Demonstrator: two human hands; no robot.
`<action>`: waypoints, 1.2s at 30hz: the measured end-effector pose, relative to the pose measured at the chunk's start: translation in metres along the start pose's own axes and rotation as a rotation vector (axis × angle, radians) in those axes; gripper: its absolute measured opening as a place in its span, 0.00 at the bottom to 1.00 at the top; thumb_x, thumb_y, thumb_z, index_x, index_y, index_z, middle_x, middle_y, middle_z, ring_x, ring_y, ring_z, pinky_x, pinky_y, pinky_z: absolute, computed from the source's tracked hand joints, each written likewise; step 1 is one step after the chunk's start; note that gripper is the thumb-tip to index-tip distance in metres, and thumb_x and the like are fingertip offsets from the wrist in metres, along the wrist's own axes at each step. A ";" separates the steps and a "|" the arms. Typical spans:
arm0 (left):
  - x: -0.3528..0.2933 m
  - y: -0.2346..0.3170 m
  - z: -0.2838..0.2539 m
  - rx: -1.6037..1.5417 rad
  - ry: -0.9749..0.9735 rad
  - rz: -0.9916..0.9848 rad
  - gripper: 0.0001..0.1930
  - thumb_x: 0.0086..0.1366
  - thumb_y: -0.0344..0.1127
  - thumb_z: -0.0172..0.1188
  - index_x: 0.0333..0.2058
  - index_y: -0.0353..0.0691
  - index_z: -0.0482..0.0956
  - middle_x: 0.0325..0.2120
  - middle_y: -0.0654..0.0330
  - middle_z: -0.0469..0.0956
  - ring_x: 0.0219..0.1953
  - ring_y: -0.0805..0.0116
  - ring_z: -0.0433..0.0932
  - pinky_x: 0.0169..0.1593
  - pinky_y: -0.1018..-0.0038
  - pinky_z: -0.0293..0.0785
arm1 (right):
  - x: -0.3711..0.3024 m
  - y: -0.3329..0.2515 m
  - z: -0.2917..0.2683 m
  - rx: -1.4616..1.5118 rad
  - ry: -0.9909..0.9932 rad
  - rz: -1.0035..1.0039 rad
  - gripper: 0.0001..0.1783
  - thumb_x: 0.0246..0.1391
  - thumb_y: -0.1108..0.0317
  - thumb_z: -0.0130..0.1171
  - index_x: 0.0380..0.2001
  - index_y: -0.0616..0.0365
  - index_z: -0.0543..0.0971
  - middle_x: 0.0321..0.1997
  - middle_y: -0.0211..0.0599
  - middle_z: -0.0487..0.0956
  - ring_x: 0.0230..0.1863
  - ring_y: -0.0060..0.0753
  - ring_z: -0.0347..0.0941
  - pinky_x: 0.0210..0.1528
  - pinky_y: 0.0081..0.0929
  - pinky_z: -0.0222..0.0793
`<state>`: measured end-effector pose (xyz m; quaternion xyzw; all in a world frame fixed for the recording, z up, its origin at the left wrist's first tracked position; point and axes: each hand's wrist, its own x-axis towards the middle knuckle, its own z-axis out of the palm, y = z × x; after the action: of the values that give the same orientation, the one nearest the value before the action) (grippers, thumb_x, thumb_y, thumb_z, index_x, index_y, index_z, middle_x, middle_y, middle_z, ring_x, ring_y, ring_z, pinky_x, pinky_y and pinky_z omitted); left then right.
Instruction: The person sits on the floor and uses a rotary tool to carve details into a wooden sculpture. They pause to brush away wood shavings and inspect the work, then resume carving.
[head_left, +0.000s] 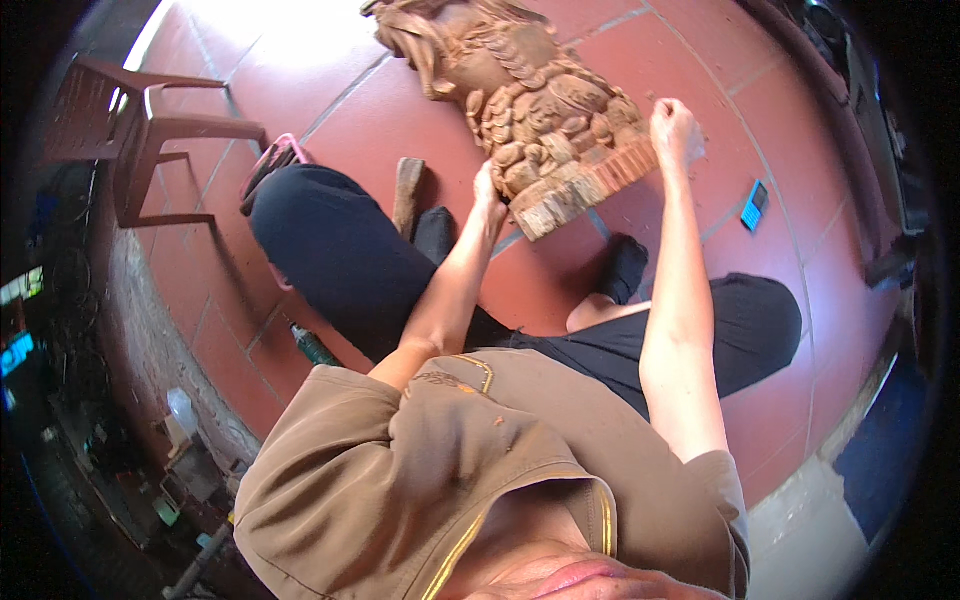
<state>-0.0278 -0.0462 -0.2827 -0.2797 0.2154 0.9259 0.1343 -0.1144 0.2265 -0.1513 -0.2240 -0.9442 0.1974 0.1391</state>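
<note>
A large brown wood carving (560, 110), thick with rounded relief figures, lies tilted on the floor in front of me. Its cut base edge (580, 195) faces me and shows paler, blocky wood. My left hand (487, 192) grips the carving's left corner, its fingers partly hidden behind the wood. By the right end of the base, my right hand (674, 128) is closed in a fist. What it holds, if anything, cannot be made out; a pale blur shows beside the knuckles.
Red tiles (340, 130) make up the floor. A brown plastic chair (150, 130) stands at the left. A wooden block (408, 195) lies by my left leg, near a green bottle (313, 345). At the right lies a blue phone (754, 206). Clutter lines the lower left.
</note>
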 end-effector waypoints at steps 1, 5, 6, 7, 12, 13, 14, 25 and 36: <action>0.003 0.000 -0.004 0.001 0.029 0.017 0.17 0.66 0.42 0.45 0.45 0.38 0.75 0.41 0.54 0.79 0.42 0.58 0.79 0.50 0.60 0.76 | -0.002 -0.004 -0.003 0.013 -0.015 0.003 0.14 0.51 0.55 0.50 0.32 0.44 0.82 0.34 0.42 0.82 0.39 0.51 0.78 0.40 0.48 0.71; 0.000 -0.005 0.000 -0.001 0.142 0.029 0.17 0.67 0.42 0.43 0.45 0.38 0.75 0.42 0.55 0.79 0.43 0.60 0.78 0.50 0.61 0.76 | -0.008 -0.008 -0.015 0.083 0.038 0.050 0.12 0.52 0.57 0.51 0.33 0.44 0.82 0.35 0.39 0.82 0.39 0.47 0.78 0.40 0.44 0.71; 0.001 -0.006 -0.002 -0.005 0.170 0.041 0.17 0.67 0.42 0.43 0.45 0.38 0.75 0.42 0.55 0.79 0.43 0.59 0.78 0.50 0.61 0.76 | -0.010 -0.009 -0.017 0.112 0.071 0.064 0.12 0.52 0.57 0.51 0.33 0.44 0.82 0.35 0.38 0.82 0.39 0.46 0.78 0.40 0.43 0.71; 0.002 -0.003 -0.004 -0.002 0.145 0.035 0.18 0.67 0.42 0.43 0.45 0.38 0.74 0.42 0.54 0.79 0.43 0.59 0.78 0.49 0.61 0.76 | -0.011 -0.012 -0.017 0.181 0.079 0.073 0.11 0.51 0.60 0.52 0.34 0.43 0.82 0.35 0.37 0.82 0.37 0.44 0.78 0.39 0.41 0.71; 0.000 -0.003 0.001 -0.013 0.052 0.023 0.18 0.66 0.43 0.43 0.46 0.38 0.75 0.42 0.54 0.78 0.43 0.58 0.78 0.49 0.60 0.76 | -0.004 0.006 -0.001 0.243 0.196 0.078 0.09 0.49 0.63 0.54 0.33 0.45 0.82 0.32 0.39 0.82 0.36 0.44 0.78 0.38 0.40 0.71; 0.000 -0.004 -0.001 0.019 0.095 0.052 0.18 0.67 0.41 0.41 0.46 0.37 0.75 0.43 0.54 0.78 0.43 0.58 0.78 0.50 0.60 0.76 | -0.006 0.004 -0.002 0.242 0.208 0.078 0.09 0.49 0.63 0.54 0.32 0.45 0.82 0.32 0.39 0.82 0.36 0.45 0.78 0.38 0.40 0.72; 0.002 -0.002 -0.003 0.016 0.080 0.047 0.18 0.68 0.41 0.40 0.46 0.37 0.74 0.43 0.54 0.78 0.44 0.57 0.78 0.50 0.60 0.76 | -0.006 0.003 -0.001 0.246 0.218 0.076 0.09 0.49 0.63 0.55 0.32 0.46 0.82 0.32 0.39 0.82 0.36 0.45 0.78 0.38 0.40 0.72; -0.007 0.003 0.006 0.046 0.021 -0.007 0.19 0.68 0.40 0.40 0.48 0.36 0.73 0.44 0.51 0.77 0.44 0.55 0.78 0.49 0.57 0.76 | -0.006 0.005 -0.001 0.162 0.076 0.061 0.11 0.49 0.60 0.54 0.32 0.47 0.82 0.33 0.39 0.82 0.37 0.45 0.78 0.39 0.40 0.72; -0.009 0.000 0.018 0.077 0.057 0.000 0.17 0.67 0.40 0.44 0.49 0.39 0.72 0.45 0.51 0.77 0.45 0.56 0.77 0.51 0.55 0.75 | -0.004 0.010 -0.007 0.157 0.094 0.050 0.10 0.48 0.61 0.54 0.31 0.47 0.83 0.33 0.40 0.82 0.37 0.46 0.79 0.39 0.40 0.73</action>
<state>-0.0284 -0.0387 -0.2643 -0.3006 0.2545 0.9086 0.1388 -0.1046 0.2349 -0.1502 -0.2451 -0.9124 0.2634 0.1952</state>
